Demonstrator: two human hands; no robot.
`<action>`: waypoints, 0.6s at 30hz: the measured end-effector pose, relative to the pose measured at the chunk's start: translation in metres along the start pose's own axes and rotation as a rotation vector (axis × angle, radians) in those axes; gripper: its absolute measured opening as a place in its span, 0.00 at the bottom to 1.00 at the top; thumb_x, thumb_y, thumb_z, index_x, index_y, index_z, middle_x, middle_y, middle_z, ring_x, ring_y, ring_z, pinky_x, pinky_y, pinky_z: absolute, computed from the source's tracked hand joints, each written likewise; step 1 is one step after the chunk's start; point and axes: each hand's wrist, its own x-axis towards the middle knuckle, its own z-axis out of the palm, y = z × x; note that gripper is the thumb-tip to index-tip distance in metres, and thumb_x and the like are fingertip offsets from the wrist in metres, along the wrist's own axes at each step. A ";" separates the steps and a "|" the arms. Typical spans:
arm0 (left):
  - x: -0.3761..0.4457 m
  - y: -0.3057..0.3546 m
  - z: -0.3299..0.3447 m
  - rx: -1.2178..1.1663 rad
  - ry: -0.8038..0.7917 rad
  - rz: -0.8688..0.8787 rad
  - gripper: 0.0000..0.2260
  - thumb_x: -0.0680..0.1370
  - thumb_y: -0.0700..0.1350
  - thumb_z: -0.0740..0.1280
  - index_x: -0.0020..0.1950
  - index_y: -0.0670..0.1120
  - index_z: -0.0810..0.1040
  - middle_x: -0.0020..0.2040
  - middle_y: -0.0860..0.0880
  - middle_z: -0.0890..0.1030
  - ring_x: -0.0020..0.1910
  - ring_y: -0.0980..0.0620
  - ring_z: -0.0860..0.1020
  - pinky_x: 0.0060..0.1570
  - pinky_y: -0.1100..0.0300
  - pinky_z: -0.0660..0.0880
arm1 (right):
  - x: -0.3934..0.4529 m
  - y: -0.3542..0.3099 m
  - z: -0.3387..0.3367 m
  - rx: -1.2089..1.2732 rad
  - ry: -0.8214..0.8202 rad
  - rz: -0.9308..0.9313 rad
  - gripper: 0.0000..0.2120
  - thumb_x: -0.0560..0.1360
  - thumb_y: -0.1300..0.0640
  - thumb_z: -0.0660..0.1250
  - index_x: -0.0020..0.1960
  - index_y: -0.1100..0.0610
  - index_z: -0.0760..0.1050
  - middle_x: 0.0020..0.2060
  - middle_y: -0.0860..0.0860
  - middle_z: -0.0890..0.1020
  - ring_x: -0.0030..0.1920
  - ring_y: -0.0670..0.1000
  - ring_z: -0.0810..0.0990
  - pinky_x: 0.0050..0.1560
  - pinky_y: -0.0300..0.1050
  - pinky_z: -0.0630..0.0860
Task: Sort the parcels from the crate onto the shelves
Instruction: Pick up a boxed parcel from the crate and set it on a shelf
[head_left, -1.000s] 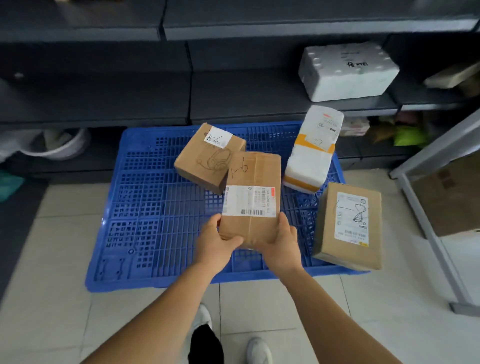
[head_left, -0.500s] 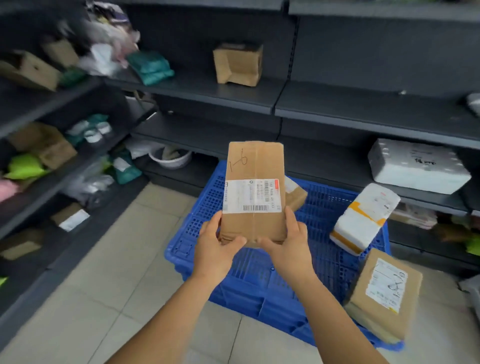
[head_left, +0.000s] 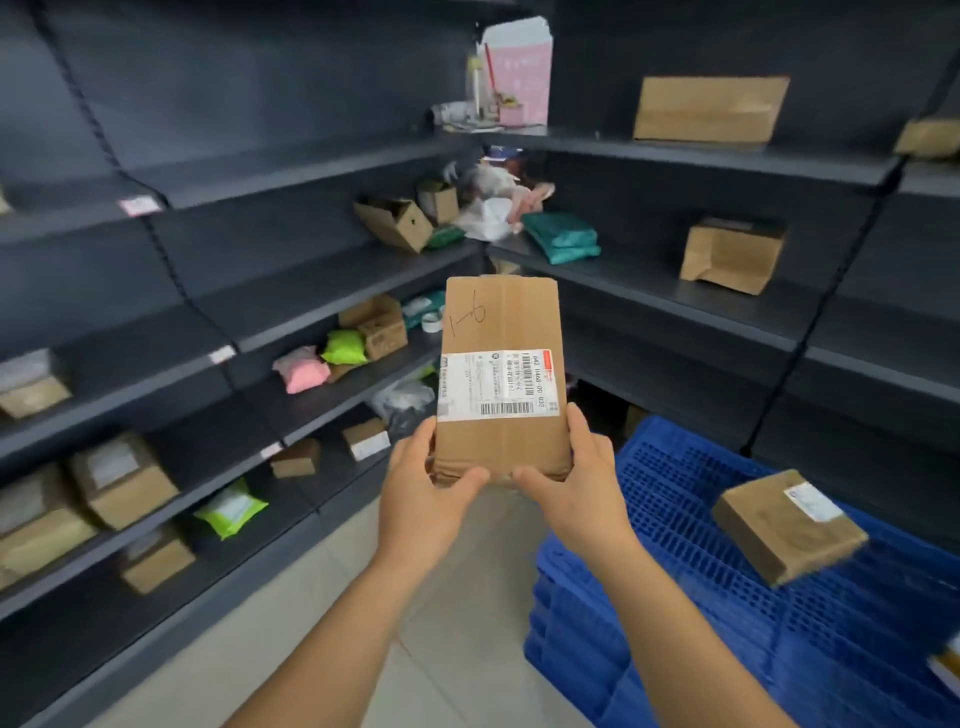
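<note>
Dark shelves (head_left: 332, 291) on the left carry scattered parcels. Centre frame, the left hand (head_left: 423, 499) and right hand (head_left: 582, 493) grip the labelled cardboard parcel (head_left: 501, 374) by its lower corners, thumbs curled across the front, holding it upright. Right: blue crate (head_left: 701, 597), another box (head_left: 787, 525) resting on it.

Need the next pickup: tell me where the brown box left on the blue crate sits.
In the head view, the brown box lies at lower right on the blue crate, right of both hands holding the labelled parcel.
</note>
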 end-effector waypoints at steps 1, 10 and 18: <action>0.004 -0.004 -0.022 0.012 0.025 0.009 0.27 0.70 0.45 0.75 0.66 0.57 0.71 0.52 0.60 0.71 0.51 0.64 0.76 0.41 0.77 0.69 | 0.001 -0.015 0.017 0.003 -0.013 -0.023 0.44 0.72 0.52 0.72 0.78 0.44 0.47 0.61 0.47 0.63 0.56 0.46 0.71 0.58 0.43 0.72; 0.038 -0.018 -0.194 0.099 0.230 0.040 0.28 0.73 0.50 0.73 0.70 0.57 0.68 0.61 0.55 0.71 0.54 0.59 0.74 0.47 0.72 0.70 | 0.006 -0.141 0.146 0.012 -0.076 -0.239 0.42 0.73 0.52 0.71 0.78 0.49 0.50 0.65 0.49 0.64 0.60 0.46 0.68 0.59 0.39 0.65; 0.071 -0.017 -0.307 0.117 0.318 0.081 0.27 0.73 0.49 0.73 0.68 0.60 0.66 0.59 0.61 0.70 0.51 0.64 0.72 0.43 0.73 0.67 | 0.021 -0.228 0.226 0.045 -0.126 -0.372 0.39 0.75 0.47 0.68 0.78 0.46 0.50 0.70 0.47 0.63 0.64 0.48 0.68 0.63 0.48 0.72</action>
